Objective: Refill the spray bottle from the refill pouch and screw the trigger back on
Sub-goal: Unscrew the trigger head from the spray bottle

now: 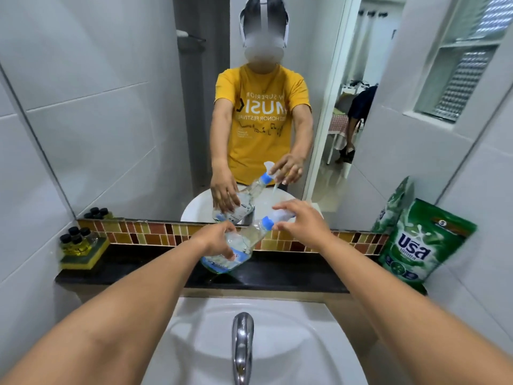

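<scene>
A clear spray bottle (236, 250) with a blue and white label is tilted, neck pointing up and right, above the black ledge (291, 276). My left hand (215, 240) grips its body. My right hand (301, 222) closes around the white trigger head (283, 215) just above the blue collar (268, 223). The trigger sits on the neck; whether it is screwed tight I cannot tell. A green refill pouch (422, 245) leans upright against the right wall on the ledge, apart from both hands.
A white sink (319, 348) with a chrome tap (242, 345) lies below the ledge. Small yellow bottles with black caps (77, 241) sit on a sponge at the ledge's left end. A mirror (111, 120) behind reflects a person.
</scene>
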{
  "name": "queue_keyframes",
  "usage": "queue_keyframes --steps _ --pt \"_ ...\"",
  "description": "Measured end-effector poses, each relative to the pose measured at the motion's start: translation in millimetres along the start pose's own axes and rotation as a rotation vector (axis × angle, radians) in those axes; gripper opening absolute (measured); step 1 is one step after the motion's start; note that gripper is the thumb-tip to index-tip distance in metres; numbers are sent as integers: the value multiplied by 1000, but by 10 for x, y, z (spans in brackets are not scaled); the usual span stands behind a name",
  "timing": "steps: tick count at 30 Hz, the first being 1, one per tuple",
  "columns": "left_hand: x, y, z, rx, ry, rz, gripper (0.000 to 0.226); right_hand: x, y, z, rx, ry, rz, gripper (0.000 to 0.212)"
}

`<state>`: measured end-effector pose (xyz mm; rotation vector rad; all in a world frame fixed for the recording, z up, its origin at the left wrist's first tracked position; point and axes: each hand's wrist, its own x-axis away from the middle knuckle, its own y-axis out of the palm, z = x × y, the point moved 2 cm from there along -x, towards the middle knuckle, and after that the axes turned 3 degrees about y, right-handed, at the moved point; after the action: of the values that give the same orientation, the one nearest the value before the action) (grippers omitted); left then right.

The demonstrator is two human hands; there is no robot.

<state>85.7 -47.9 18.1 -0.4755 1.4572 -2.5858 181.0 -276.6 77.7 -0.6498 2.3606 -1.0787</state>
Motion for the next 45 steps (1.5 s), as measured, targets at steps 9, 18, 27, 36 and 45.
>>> queue_keyframes --steps 9,18,27,36,45 --pt "133 35 94 -84 -1 8 86 123 -137 132 -201 216 12 55" --pt "270 -59 -169 -50 -96 55 79 269 -592 458 -495 368 187 34" --pt "385 -217 -458 61 -182 161 82 454 -765 725 -621 479 254 34" --pt "452 -168 -544 238 -225 240 69 502 -609 884 -727 579 269 34" --pt "386 37 -383 591 -172 174 58 417 57 928 -689 762 274 42"
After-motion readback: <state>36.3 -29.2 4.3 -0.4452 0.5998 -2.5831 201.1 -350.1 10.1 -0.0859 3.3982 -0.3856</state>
